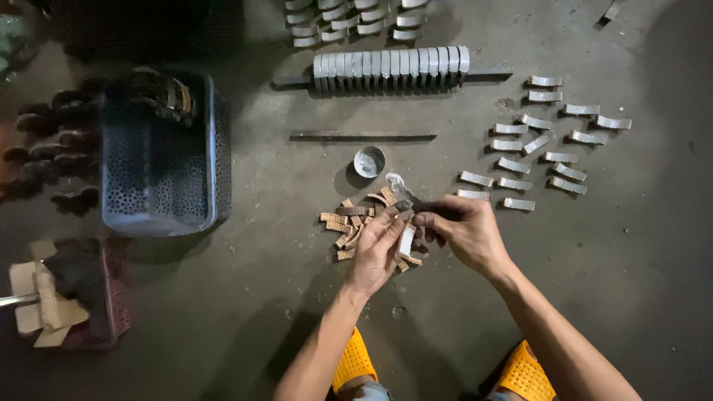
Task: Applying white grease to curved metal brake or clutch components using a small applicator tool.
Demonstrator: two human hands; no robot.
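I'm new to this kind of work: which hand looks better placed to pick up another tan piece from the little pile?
Probably the left hand: it hovers right over the tan pieces, though it holds a pale curved piece. The right hand grips a brush, farther away.

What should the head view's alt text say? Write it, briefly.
Seen from above, a left hand holds a small curved pale piece while the right hand works on it with a dark-handled brush, over a pile of brown curved pieces on a concrete floor. Silver curved pieces lie in rows nearby.
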